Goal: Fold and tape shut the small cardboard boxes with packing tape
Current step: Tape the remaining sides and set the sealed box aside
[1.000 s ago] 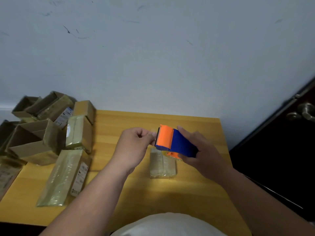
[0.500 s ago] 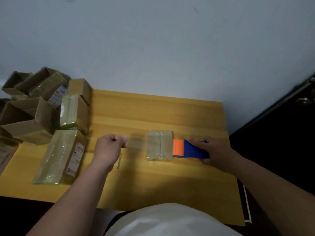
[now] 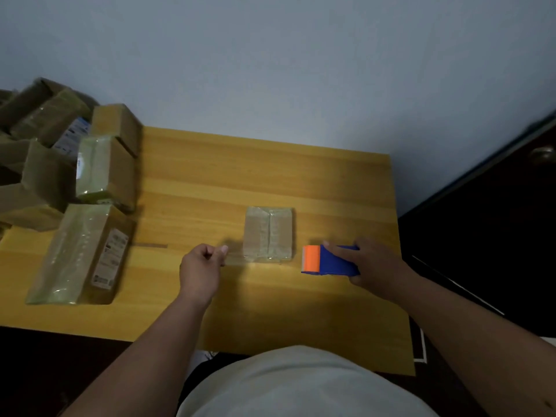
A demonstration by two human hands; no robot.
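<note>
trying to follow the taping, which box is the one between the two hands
The small box alone mid-table, tape-wrapped: left hand pinches clear tape beside it, right hand holds the blue-and-orange dispenser opposite. The other boxes are piled at the table's left edge.

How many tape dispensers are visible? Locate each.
1: the tape dispenser lies right of the small box, gripped by the right hand. Others may hide among the piled boxes.

L hand (image 3: 201,267) fingers pinched, R hand (image 3: 371,261) fingers curled, gripping
</note>
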